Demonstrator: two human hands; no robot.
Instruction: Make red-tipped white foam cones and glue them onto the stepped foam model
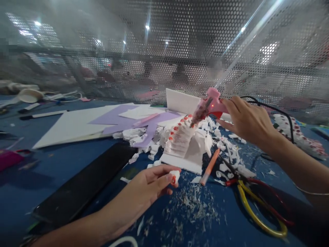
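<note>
In my right hand [246, 118] is a pink hot glue gun [204, 108] with a small red light lit. Its nozzle points down at the top of a white foam model [178, 142], touching it or just above. Red-orange marked pieces run in a row along the model's upper edge. Nearer to me, my left hand [154, 183] pinches a small white foam piece [175, 177] with a red-orange mark on it. That piece is apart from the model. An orange marker [210, 166] lies right of the model's base.
Scissors [257, 206] with red and yellow handles lie front right. White scraps [138, 137] surround the model. A long black slab [87, 181] lies on the left, with white and purple sheets [115, 118] behind it. A black cable [277, 108] trails at right; perforated metal [185, 44] closes the back.
</note>
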